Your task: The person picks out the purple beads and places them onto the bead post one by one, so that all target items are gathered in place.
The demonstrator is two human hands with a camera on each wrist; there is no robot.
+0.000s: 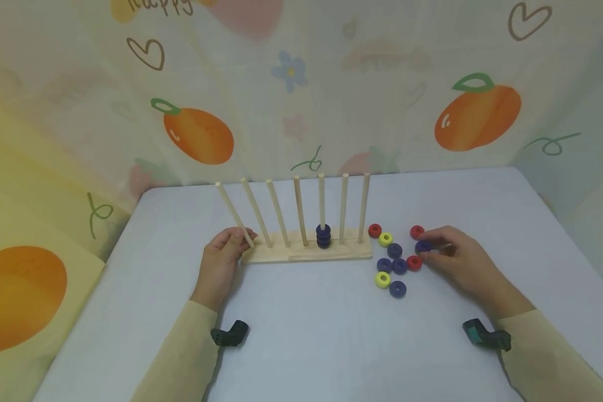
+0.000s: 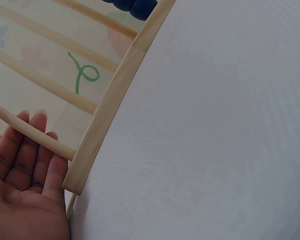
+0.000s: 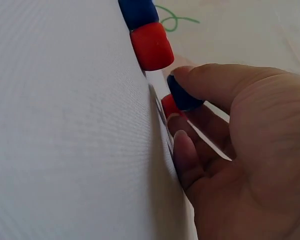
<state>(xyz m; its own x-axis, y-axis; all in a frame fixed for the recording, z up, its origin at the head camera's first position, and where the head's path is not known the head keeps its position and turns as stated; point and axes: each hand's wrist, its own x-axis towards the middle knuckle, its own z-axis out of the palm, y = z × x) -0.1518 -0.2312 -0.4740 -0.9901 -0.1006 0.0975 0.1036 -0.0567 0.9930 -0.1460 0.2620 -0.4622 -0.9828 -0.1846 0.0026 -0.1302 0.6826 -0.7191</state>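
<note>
A wooden peg rack (image 1: 306,254) stands on the table with a row of upright pegs. Blue beads (image 1: 324,237) are stacked low on its fifth peg from the left. At the rack's left end, my left hand (image 1: 225,254) holds the outermost peg (image 2: 37,134), fingers behind it and thumb in front. To the right of the rack, my right hand (image 1: 459,259) pinches a blue bead (image 3: 184,95) between thumb and fingers, close over the table. One red bead (image 1: 417,231) lies just beyond that bead and another red bead (image 1: 414,263) just nearer.
Loose beads lie between the rack and my right hand, among them a red bead (image 1: 374,230), yellow beads (image 1: 382,280) and several blue beads (image 1: 397,289). A white cloth (image 1: 301,335) covers the table. Behind it hangs a printed curtain (image 1: 301,100).
</note>
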